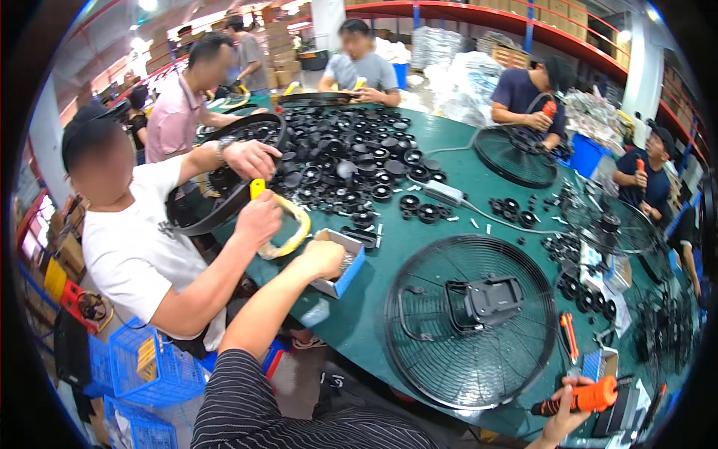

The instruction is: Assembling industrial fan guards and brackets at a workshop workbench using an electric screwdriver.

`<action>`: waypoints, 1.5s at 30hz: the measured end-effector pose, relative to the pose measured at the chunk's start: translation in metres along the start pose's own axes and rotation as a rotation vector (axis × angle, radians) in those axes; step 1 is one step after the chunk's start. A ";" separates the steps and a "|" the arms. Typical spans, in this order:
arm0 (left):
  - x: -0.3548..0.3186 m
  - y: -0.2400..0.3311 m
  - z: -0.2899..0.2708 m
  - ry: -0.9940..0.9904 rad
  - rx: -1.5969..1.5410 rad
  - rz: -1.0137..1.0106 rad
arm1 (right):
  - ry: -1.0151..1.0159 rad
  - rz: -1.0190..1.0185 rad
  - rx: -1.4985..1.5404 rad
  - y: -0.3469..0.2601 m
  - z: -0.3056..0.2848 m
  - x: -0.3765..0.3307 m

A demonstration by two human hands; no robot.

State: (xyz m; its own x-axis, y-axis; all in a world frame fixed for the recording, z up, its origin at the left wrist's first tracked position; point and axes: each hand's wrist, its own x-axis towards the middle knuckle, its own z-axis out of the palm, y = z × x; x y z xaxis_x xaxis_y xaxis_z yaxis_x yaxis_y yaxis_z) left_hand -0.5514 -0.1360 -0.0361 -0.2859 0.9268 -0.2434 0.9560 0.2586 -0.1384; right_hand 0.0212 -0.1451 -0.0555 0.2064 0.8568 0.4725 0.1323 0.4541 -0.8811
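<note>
Fan assembly workshop, probably inside a warehouse or factory hall. Long green-topped work table (449, 179) ringed by seated workers. Heaped across it: small black round plastic parts (351, 161), plus round black wire fan guards (470, 322), one carrying a black motor bracket. Orange-handled power screwdrivers (580, 398) in several hands. Behind, red steel mezzanine racking (479, 13) stacked with brown cardboard cartons (278, 45), edges blurred by the lens. Blue plastic crates (149, 359) on the floor.

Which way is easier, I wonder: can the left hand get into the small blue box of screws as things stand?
Probably yes: the left hand already rests at the open top of the small blue box, with nothing covering it.
</note>
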 end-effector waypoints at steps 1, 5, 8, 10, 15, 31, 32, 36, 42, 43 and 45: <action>0.006 -0.001 0.007 0.025 -0.012 0.006 | -0.012 -0.014 -0.010 -0.003 0.005 0.001; 0.011 -0.010 0.027 0.075 -0.051 -0.023 | -0.042 -0.019 -0.075 -0.002 0.013 0.000; 0.003 -0.015 0.030 0.170 -0.088 -0.018 | -0.003 0.029 0.015 0.014 0.006 0.008; -0.009 -0.014 0.017 0.144 -0.153 -0.048 | -0.049 0.050 0.023 0.015 0.007 0.012; -0.028 -0.013 0.025 0.254 -0.225 0.002 | -0.106 0.049 0.006 0.001 -0.009 0.014; -0.152 0.166 0.051 0.133 -1.615 0.623 | -0.225 0.024 1.088 -0.105 0.131 -0.027; -0.154 0.167 0.054 0.167 -1.592 0.637 | -0.245 0.044 1.076 -0.102 0.134 -0.028; -0.159 0.165 0.056 0.206 -1.498 0.687 | -0.225 0.095 1.080 -0.101 0.146 -0.037; -0.159 0.158 0.057 0.158 -1.445 0.729 | -0.275 0.104 1.037 -0.092 0.147 -0.043; -0.159 0.157 0.058 0.146 -1.422 0.757 | -0.302 0.103 1.010 -0.090 0.145 -0.043; -0.160 0.156 0.058 0.058 -1.447 0.783 | -0.362 0.127 0.998 -0.088 0.141 -0.040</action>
State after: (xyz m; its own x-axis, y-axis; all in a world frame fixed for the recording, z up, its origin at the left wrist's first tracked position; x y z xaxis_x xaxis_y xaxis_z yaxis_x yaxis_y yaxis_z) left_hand -0.3602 -0.2593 -0.0743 0.2373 0.9461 0.2202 0.1304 -0.2557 0.9579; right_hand -0.1352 -0.1852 0.0005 -0.1587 0.8592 0.4863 -0.7568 0.2104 -0.6188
